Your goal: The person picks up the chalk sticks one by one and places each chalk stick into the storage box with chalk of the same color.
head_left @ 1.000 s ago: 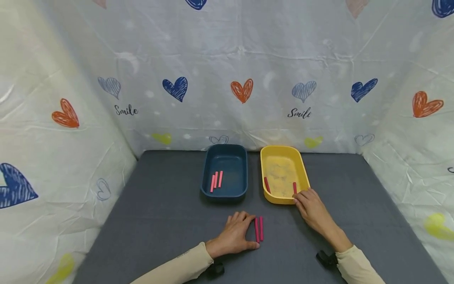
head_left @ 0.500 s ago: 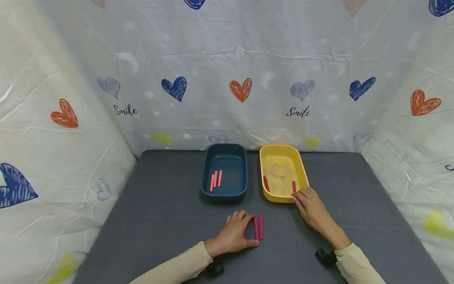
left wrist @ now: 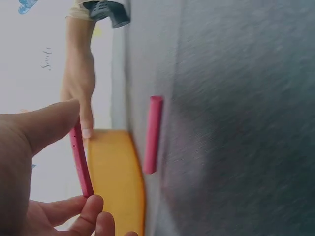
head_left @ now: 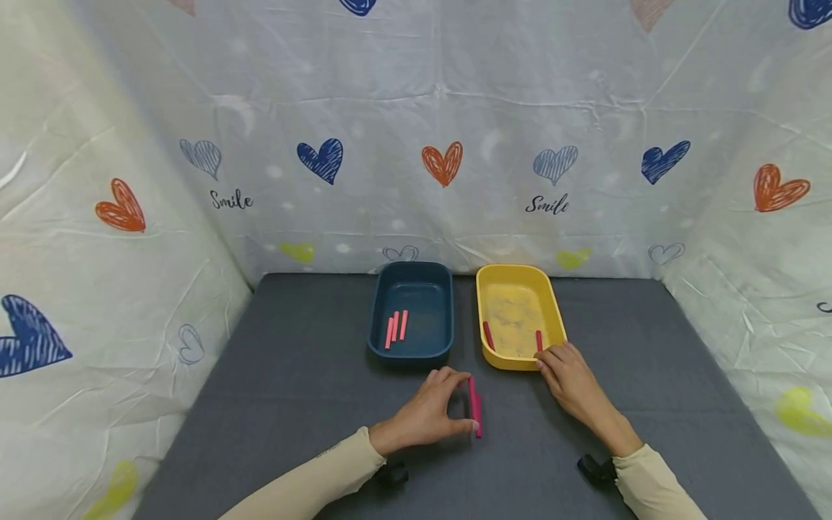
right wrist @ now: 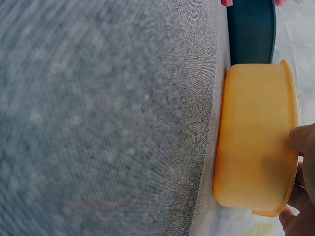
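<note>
My left hand (head_left: 425,408) pinches a magenta chalk stick (left wrist: 81,160) by its ends, thumb at one end and fingertips at the other, raised off the cloth. A second magenta chalk stick (left wrist: 153,135) lies on the table below it; in the head view the held one partly covers it. My right hand (head_left: 575,379) grips the near right corner of the yellow tray (head_left: 557,309), thumb over the rim in the right wrist view. Inside that tray, one dark red chalk stick (head_left: 488,336) leans at the left wall and another (head_left: 539,340) stands out near the right fingers.
A dark blue tray (head_left: 445,343) stands left of the yellow one, with three pink chalk sticks (head_left: 394,326) in its left half. Both trays sit at the back of the grey cloth-covered table (head_left: 312,347), near a heart-printed curtain (head_left: 390,108).
My left hand has lifted the left magenta chalk stick off the table, moving slightly forward with it. The right hand has stayed on the yellow tray.
</note>
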`<state>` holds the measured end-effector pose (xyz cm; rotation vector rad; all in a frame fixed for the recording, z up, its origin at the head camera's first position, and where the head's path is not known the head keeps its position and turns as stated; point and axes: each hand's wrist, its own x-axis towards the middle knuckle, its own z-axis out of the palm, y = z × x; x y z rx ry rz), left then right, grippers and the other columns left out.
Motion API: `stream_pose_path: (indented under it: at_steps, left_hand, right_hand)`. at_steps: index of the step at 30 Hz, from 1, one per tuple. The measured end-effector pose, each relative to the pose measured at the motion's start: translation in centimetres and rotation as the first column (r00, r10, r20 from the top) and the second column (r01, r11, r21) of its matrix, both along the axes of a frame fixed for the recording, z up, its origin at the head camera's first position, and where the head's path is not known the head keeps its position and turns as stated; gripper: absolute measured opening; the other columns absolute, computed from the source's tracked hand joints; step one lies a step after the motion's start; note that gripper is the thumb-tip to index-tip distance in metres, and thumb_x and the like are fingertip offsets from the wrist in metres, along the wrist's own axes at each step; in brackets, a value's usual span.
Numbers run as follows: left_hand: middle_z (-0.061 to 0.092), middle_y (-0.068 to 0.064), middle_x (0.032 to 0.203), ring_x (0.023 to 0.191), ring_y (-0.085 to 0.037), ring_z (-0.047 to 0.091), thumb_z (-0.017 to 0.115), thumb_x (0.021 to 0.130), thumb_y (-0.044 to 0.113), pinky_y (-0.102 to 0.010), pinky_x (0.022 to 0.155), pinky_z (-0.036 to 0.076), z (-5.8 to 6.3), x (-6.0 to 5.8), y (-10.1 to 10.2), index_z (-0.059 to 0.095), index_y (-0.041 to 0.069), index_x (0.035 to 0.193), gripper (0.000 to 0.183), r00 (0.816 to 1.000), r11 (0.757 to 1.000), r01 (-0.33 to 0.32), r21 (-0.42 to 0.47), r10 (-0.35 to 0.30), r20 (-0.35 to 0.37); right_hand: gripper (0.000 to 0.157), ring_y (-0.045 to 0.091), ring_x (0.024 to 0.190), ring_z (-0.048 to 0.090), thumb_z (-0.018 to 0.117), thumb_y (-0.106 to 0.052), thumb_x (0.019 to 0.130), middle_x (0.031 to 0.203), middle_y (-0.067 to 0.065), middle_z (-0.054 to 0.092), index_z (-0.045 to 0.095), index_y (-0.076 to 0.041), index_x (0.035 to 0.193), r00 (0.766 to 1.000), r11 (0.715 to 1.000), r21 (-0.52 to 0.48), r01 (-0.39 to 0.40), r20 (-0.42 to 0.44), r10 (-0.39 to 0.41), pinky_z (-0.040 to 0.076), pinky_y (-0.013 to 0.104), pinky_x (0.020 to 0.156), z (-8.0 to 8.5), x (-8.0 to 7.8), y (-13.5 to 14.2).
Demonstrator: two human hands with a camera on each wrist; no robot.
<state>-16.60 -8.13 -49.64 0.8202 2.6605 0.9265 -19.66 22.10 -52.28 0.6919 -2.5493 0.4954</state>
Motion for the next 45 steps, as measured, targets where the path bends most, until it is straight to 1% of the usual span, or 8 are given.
stream_pose_path:
  at_steps: [3, 10, 15, 21, 28, 34, 39, 45]
  left_hand:
    - [0.053, -0.005, 0.125, 0.104, -0.011, 0.041, 0.077, 0.081, 0.047, -0.029, 0.087, 0.045, 0.8, -0.3, 0.1, 0.047, 0.015, 0.143, 0.076, 1.0, 1.0, -0.008, 0.022, 0.008, 0.007]
    - [0.052, -0.004, 0.129, 0.113, -0.014, 0.043, 0.077, 0.082, 0.049, -0.035, 0.093, 0.048, 2.4, -1.0, 0.4, 0.045, 0.016, 0.145, 0.078, 1.0, 0.998, -0.024, 0.049, 0.024, 0.008]
    - [0.05, -0.004, 0.132, 0.116, -0.014, 0.043, 0.076, 0.082, 0.05, -0.037, 0.095, 0.05, 3.3, -1.7, 0.5, 0.044, 0.018, 0.146, 0.079, 0.999, 0.998, -0.043, 0.054, 0.042, 0.012]
    - [0.048, -0.006, 0.134, 0.119, -0.015, 0.042, 0.076, 0.082, 0.05, -0.04, 0.098, 0.049, 4.4, -2.7, 1.0, 0.042, 0.019, 0.147, 0.08, 0.998, 0.995, -0.061, 0.073, 0.06, 0.01]
    - [0.046, -0.003, 0.135, 0.123, -0.02, 0.044, 0.075, 0.082, 0.051, -0.042, 0.101, 0.048, 4.7, -4.1, 1.6, 0.04, 0.02, 0.148, 0.081, 0.998, 0.993, -0.063, 0.102, 0.063, 0.005]
    - [0.047, -0.005, 0.133, 0.122, -0.021, 0.044, 0.075, 0.082, 0.049, -0.042, 0.101, 0.048, 4.9, -5.4, 2.2, 0.041, 0.017, 0.148, 0.08, 0.998, 0.99, -0.052, 0.129, 0.055, -0.022]
    - [0.047, -0.006, 0.134, 0.124, -0.023, 0.044, 0.075, 0.082, 0.05, -0.042, 0.102, 0.049, 5.0, -6.0, 2.6, 0.041, 0.016, 0.148, 0.081, 0.997, 0.99, -0.067, 0.126, 0.07, -0.02]
    - [0.047, -0.006, 0.135, 0.122, -0.021, 0.044, 0.075, 0.083, 0.048, -0.04, 0.102, 0.049, 5.1, -6.7, 3.5, 0.041, 0.014, 0.148, 0.081, 0.997, 0.991, -0.043, 0.127, 0.05, -0.051]
  right_hand:
    - [0.007, 0.027, 0.091, 0.064, 0.065, -0.012, 0.093, 0.091, 0.006, 0.068, 0.069, -0.007, 0.097, 1.0, 1.0, 0.001, 0.001, -0.005, -0.001, 0.039, 0.059, 0.105, 0.0, 0.0, 0.0]
    - [0.007, 0.027, 0.091, 0.064, 0.066, -0.012, 0.093, 0.091, 0.006, 0.068, 0.069, -0.007, 0.096, 1.0, 1.0, -0.001, -0.001, -0.01, 0.001, 0.039, 0.059, 0.105, -0.1, 0.0, 0.0]
    - [0.008, 0.027, 0.091, 0.064, 0.066, -0.011, 0.093, 0.092, 0.006, 0.068, 0.07, -0.006, 0.097, 1.0, 1.0, 0.001, -0.002, -0.013, 0.002, 0.039, 0.059, 0.105, 0.0, -0.1, 0.0]
    - [0.006, 0.027, 0.09, 0.064, 0.066, -0.01, 0.093, 0.091, 0.006, 0.067, 0.069, -0.007, 0.096, 1.0, 1.0, -0.004, -0.01, -0.023, 0.009, 0.04, 0.059, 0.104, -0.1, -0.2, 0.1]
    - [0.005, 0.026, 0.09, 0.064, 0.065, -0.01, 0.093, 0.091, 0.006, 0.067, 0.069, -0.007, 0.095, 1.0, 1.0, -0.006, -0.011, -0.014, 0.011, 0.039, 0.06, 0.104, -0.4, -0.1, 0.2]
    - [0.005, 0.026, 0.09, 0.064, 0.067, -0.01, 0.092, 0.09, 0.006, 0.067, 0.069, -0.007, 0.096, 1.0, 1.0, -0.009, -0.011, -0.028, 0.011, 0.04, 0.06, 0.104, -0.2, -0.2, 0.0]
    - [0.007, 0.026, 0.089, 0.064, 0.067, -0.01, 0.092, 0.09, 0.006, 0.068, 0.07, -0.007, 0.097, 0.999, 1.0, -0.006, -0.021, -0.034, 0.021, 0.04, 0.06, 0.103, -0.1, -0.2, 0.0]
    - [0.007, 0.027, 0.089, 0.064, 0.067, -0.009, 0.091, 0.09, 0.006, 0.068, 0.07, -0.006, 0.097, 1.0, 1.0, -0.009, -0.011, -0.029, 0.011, 0.04, 0.061, 0.103, -0.1, -0.1, 0.0]
